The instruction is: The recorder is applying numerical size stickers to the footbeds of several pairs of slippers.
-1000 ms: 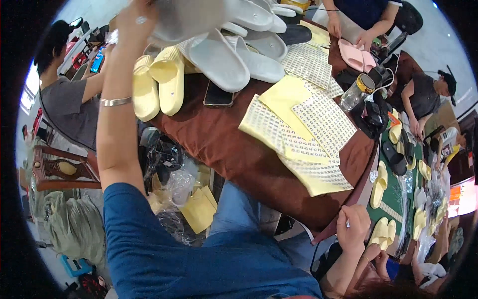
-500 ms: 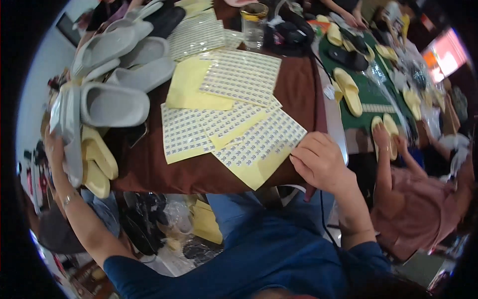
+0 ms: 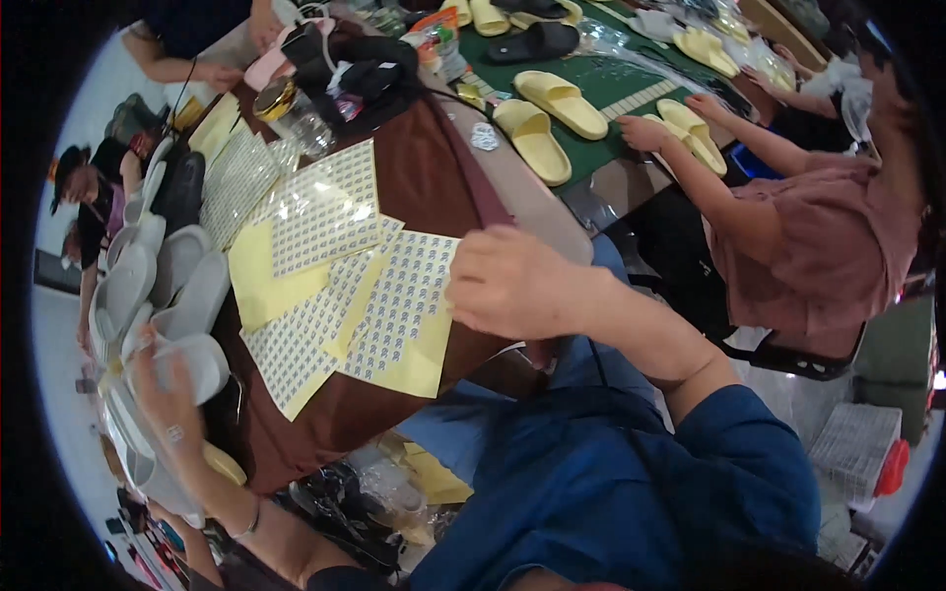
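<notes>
My right hand is closed, knuckles up, at the right edge of a yellow-backed sticker sheet. Its fingertips are hidden, and whatever they pinch cannot be made out. More sticker sheets overlap beneath and beside that one, with a glossy-covered sheet on top and a plain yellow sheet showing. On the left, my left hand is slightly blurred, its fingers stretched apart in front of a light grey slipper. Other grey slippers are stacked around it. A yellow slipper peeks out behind my left wrist.
A brown cloth covers the table. At its far side stand a clear jar with a gold lid and black items. To the right, another person's hands touch yellow slippers on a green mat. More people work at the far left.
The view has swung right, so the table appears farther left and turned. My left hand has come away from the outer side of the slipper stack. My right hand remains by the sheet edge.
</notes>
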Tool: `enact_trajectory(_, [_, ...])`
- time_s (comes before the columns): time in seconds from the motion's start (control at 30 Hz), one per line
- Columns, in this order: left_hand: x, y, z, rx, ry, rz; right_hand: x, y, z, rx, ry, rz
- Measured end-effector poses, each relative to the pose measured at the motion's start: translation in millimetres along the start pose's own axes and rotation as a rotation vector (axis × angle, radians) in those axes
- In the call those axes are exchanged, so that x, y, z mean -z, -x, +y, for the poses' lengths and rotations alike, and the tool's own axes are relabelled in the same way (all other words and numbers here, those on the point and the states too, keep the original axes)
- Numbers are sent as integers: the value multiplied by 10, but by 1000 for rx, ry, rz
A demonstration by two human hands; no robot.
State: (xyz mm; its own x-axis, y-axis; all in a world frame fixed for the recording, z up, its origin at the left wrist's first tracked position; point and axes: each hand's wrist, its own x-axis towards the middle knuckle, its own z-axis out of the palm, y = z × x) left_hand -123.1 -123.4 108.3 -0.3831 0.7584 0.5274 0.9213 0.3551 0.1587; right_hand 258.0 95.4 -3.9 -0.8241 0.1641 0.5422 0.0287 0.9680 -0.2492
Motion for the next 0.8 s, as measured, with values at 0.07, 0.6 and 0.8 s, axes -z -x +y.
enact_trajectory(0.07, [-623, -35, 870, -99, 189, -175, 177, 57, 290, -3, 74, 190])
enact_trajectory(0.6, [-1591, -38, 2139, -527, 423, -414, -343, 1354, 3313, -858, 495, -317])
enact_trajectory(0.8, [-1588, -121, 2136, -492, 438, -483, -689, 1168, 3988, -1002, 511, -184])
